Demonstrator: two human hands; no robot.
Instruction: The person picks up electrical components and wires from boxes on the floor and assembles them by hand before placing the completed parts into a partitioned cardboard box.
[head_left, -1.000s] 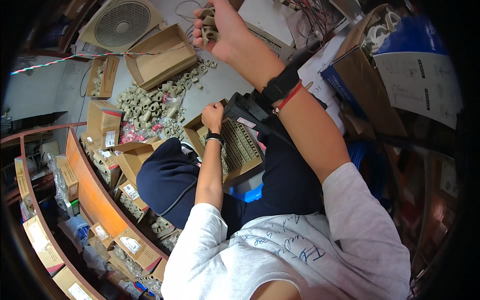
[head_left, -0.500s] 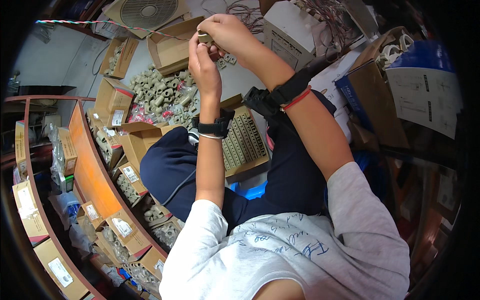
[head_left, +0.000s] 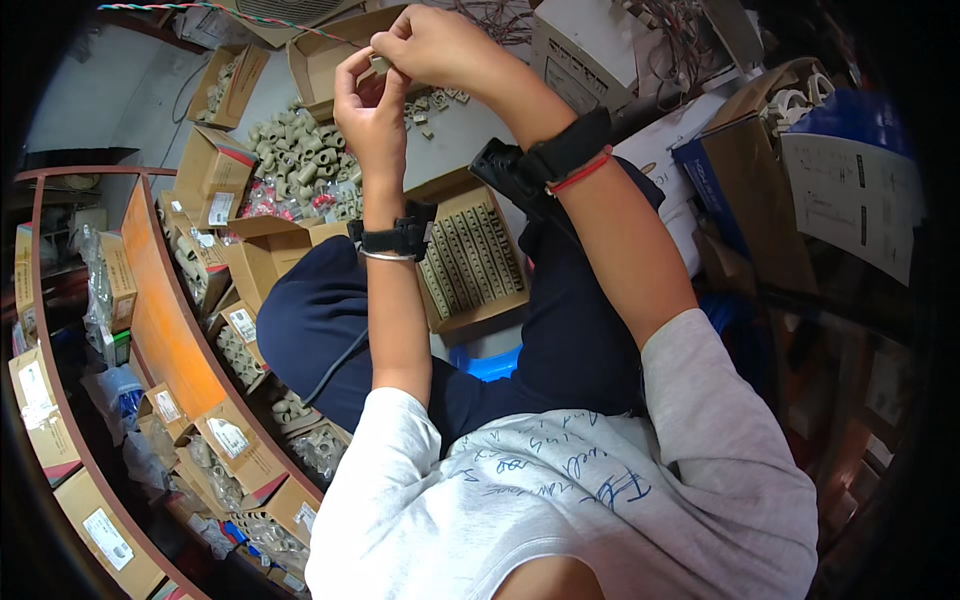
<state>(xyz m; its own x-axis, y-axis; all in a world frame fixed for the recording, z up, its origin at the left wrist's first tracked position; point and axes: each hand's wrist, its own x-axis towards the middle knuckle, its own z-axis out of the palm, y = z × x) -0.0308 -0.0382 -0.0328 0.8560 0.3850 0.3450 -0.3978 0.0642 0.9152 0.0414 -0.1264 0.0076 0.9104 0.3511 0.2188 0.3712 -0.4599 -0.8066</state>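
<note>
At the top of the view, both of my hands meet around a small beige plastic fitting (head_left: 379, 63). My left hand (head_left: 372, 112) pinches it from below between thumb and fingertips. From above, my right hand (head_left: 428, 45) is closed on the same piece, its fingers partly hidden. A twisted red, green and white wire (head_left: 270, 20) runs from the upper left toward my hands; its end there is hidden. Beyond my wrists a cardboard box (head_left: 432, 318) holds rows of beige clips (head_left: 470, 258). Loose beige fittings (head_left: 300, 150) lie heaped left of my left hand.
An open empty-looking carton (head_left: 315, 70) stands behind the heap. On the left is a metal shelf with an orange panel (head_left: 170, 290) and boxes of fittings. A white metal case (head_left: 585, 60) and a blue carton (head_left: 715, 190) stand at the right. Tangled wires (head_left: 690, 45) lie far right.
Both hands have shifted slightly left and up in the picture, along with the surroundings shifting. My left fingers are more bent around the fitting, which stays between the hands.
</note>
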